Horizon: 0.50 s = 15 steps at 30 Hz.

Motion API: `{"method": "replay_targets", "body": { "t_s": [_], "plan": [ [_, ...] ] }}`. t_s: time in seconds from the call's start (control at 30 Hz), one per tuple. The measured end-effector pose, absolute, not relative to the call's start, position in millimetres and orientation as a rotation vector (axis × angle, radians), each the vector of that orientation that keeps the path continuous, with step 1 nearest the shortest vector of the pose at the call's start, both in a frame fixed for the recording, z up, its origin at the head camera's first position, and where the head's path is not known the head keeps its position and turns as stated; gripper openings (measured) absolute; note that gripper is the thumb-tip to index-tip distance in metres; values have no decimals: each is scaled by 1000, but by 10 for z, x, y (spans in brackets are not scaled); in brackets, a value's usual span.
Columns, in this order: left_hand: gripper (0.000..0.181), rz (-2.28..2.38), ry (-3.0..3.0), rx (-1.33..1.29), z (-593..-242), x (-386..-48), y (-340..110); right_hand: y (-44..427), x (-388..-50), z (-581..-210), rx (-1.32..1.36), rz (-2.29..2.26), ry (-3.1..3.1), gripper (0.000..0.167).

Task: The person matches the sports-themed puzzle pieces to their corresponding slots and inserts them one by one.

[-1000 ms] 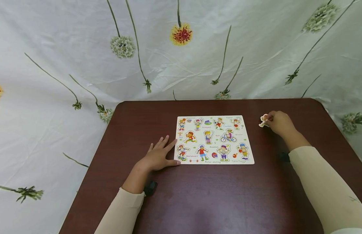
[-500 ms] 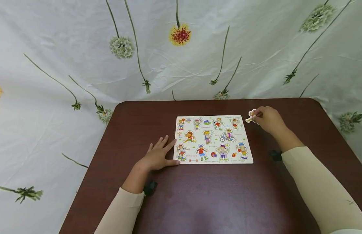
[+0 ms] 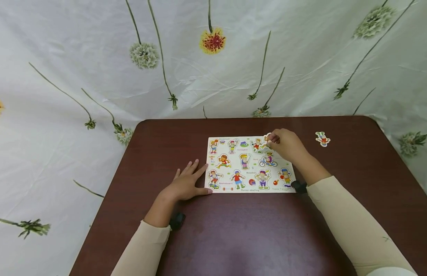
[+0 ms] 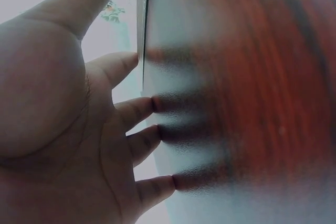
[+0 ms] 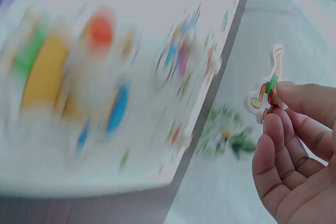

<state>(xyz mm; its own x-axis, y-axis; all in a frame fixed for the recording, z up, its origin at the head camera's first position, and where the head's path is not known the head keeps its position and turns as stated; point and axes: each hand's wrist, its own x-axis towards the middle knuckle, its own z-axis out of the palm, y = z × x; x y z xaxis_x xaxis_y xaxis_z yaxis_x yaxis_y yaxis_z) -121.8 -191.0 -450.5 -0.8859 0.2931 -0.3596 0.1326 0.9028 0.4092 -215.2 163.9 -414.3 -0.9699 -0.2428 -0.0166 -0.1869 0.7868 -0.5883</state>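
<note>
A white puzzle board [image 3: 230, 180] printed with sports figures lies on the table. My left hand [image 3: 185, 186] rests spread at its left edge, thumb and forefinger touching the board. In the left wrist view the same hand [image 4: 79, 108] has its fingers extended against the tabletop. My right hand [image 3: 286, 145] is over the board's upper right corner and pinches a small figure-shaped puzzle piece [image 3: 267, 137]. The right wrist view shows this piece [image 5: 273, 80] between thumb and fingertips, with green and red clothing. Part of the upper right board is hidden by that hand.
Another figure-shaped puzzle piece [image 3: 322, 139] lies on the dark brown table [image 3: 241, 230] right of the board. A white floral cloth [image 3: 185, 69] hangs behind the table's far edge. Dark wrist cameras are on both wrists.
My right hand has carried the puzzle piece leftward from the table's right side to above the board's upper right corner. The second piece on the table has come into view. My left hand stays put.
</note>
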Motion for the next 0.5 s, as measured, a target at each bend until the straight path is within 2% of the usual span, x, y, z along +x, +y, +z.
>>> {"method": "replay_targets", "body": {
  "t_s": [0.5],
  "plan": [
    [95, 513, 2650, 311, -4489, -1215, -1909, 796, -1992, -4231, -532, -959, 2799, 10]
  ]
}}
